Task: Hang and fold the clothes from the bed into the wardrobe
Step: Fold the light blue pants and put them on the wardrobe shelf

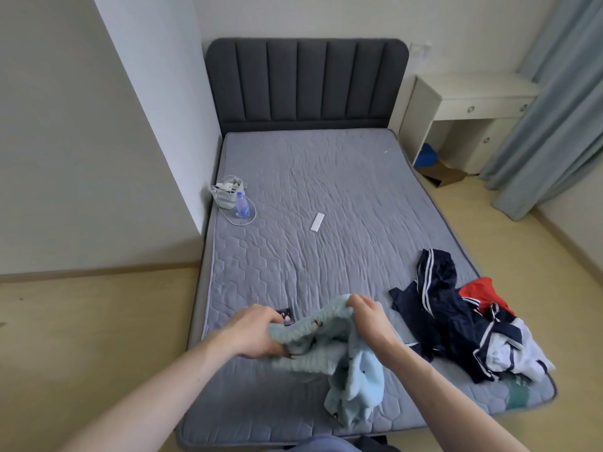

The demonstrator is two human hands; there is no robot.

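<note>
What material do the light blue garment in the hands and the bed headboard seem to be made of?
Light blue garment: probably soft fleece or plush knit, matte, with a fuzzy ribbed surface. Headboard: dark grey upholstery, probably woven fabric, matte, padded in vertical channels.

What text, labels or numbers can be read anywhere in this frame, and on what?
None can be read.
Water bottle label: blue, print too small to read.
Small dark card by the left hand: a picture, any words blurred.
White strip on the mattress: no marks visible.

Bare forearms, no sleeves — blue-grey garment [321,443] below
</note>
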